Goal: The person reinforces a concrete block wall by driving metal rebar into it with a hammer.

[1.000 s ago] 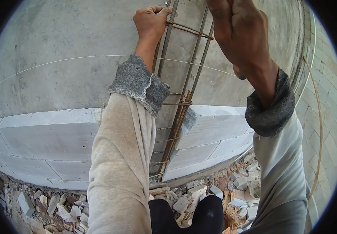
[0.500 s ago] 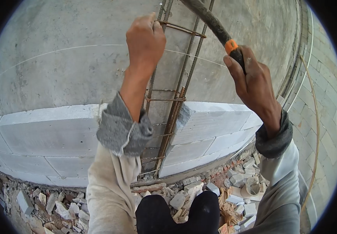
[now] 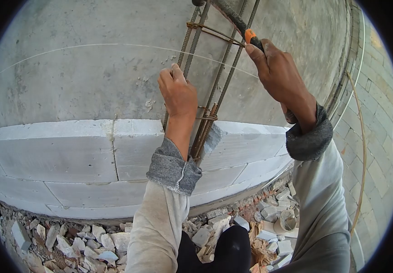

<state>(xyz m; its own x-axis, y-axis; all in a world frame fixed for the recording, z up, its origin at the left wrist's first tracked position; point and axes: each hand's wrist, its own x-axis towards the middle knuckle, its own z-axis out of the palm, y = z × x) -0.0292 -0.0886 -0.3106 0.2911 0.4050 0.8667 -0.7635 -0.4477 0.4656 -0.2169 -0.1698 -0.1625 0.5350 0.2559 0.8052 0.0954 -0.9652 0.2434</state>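
My right hand (image 3: 280, 73) is wrapped round the dark handle of a hammer (image 3: 233, 17), which has an orange band near the grip. The hammer's head is partly cut off by the top edge, beside the upper end of the steel bars. My left hand (image 3: 178, 93) is closed at a vertical rebar (image 3: 192, 45), fingers curled against it; the palm side is hidden. Above that hand, a rusty stirrup (image 3: 214, 34) rings the upright bars. A lower stirrup (image 3: 209, 117) shows beside my left wrist.
White block walls (image 3: 64, 157) stand on both sides of the rebar column, before a grey concrete wall (image 3: 87, 86). A thin string (image 3: 114, 44) crosses the bars. Rubble (image 3: 76, 245) and a small bucket (image 3: 287, 219) lie at the foot. Paving (image 3: 378, 150) runs along the right.
My left hand has come down the bars from the upper stirrup. My right hand and the hammer have shifted up and left, bringing the hammer's head into view at the bars.
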